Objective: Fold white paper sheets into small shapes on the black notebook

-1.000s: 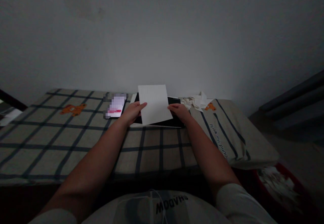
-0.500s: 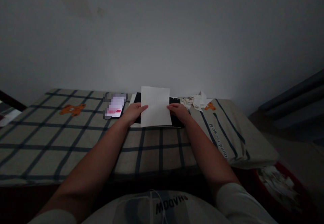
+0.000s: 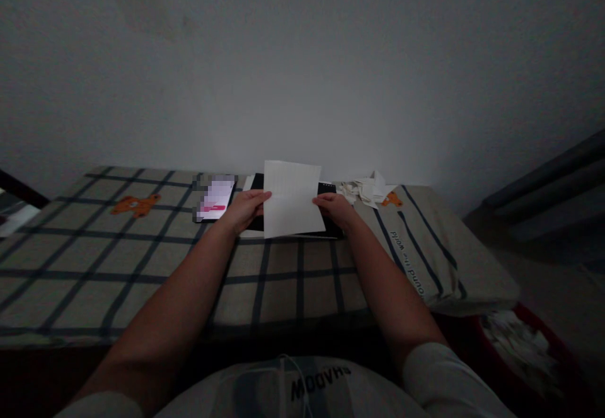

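Observation:
I hold a white sheet of paper [image 3: 290, 197] upright between both hands, over the far middle of a checked bedspread [image 3: 142, 267]. My left hand [image 3: 246, 209] pinches its left edge and my right hand [image 3: 334, 207] pinches its right edge. Under and behind the sheet lies a black flat board or book [image 3: 331, 226], with a pale sheet edge showing below it.
A lit phone [image 3: 215, 199] lies just left of my left hand. A heap of crumpled white paper scraps [image 3: 366, 190] sits to the right by the wall. A red basin with more scraps [image 3: 524, 348] stands on the floor, lower right.
The sheet has turned slightly, from leaning left to nearly square, and has dropped a little toward me. Both hands have kept their hold on its edges.

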The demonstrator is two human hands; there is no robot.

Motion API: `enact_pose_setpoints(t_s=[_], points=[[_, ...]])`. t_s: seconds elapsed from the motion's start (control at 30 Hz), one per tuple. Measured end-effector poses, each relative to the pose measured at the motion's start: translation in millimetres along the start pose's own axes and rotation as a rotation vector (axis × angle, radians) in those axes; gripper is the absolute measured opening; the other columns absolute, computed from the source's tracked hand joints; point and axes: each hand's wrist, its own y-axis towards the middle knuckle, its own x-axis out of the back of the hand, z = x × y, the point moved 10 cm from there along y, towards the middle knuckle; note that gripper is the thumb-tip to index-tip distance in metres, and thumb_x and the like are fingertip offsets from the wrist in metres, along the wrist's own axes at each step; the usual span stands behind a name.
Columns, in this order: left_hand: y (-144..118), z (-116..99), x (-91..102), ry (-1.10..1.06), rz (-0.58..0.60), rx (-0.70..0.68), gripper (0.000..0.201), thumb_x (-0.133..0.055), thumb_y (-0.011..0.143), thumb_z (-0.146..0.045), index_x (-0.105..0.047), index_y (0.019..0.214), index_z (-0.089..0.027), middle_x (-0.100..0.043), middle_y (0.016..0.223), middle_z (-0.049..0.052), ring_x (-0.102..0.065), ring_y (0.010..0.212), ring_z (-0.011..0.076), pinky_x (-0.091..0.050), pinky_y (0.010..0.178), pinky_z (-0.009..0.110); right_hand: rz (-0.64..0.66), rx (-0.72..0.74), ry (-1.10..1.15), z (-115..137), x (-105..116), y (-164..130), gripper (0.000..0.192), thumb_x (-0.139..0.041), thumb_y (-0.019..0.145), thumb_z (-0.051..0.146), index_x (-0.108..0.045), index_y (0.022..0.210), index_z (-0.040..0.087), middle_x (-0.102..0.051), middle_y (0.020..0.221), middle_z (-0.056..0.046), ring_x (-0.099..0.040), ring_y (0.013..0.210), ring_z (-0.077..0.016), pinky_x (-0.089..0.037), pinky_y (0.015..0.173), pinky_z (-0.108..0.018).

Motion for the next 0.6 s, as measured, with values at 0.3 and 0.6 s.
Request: enact_pose_setpoints(t_s=[0.3,0.6], points=[[-0.2,-3.1,8.7,0.1,-0.083,-0.06,0.037,-0.071,0.065,-0.043,-0.066,0.086,-0.013,-0.069,0.082,0.007,-0.062,0.068,0.0153,-0.049,0.065,0.028,0.042,-0.05,-0.042,-2.3,-4.9,-4.2,0.014,-0.072,0.063,0.025,-0.067,0.072,0.016,-0.068,0.071,-0.003,-0.061,0.064,-0.013,-0.051,0.063,-0.027],[-1.1,-2.4,0.9,0.189,-0.064,-0.081,0.032,-0.072,0.064,-0.043,-0.067,0.077,-0.013,-0.066,0.072,0.005,-0.058,0.062,0.014,-0.046,0.06,0.026,-0.031,0.045,-0.067,2.5,0.9,-0.2,0.022,-0.068,0.068,0.034,-0.065,0.079,0.016,-0.067,0.075,-0.002,-0.06,0.064,-0.0118,-0.05,0.066,-0.029]])
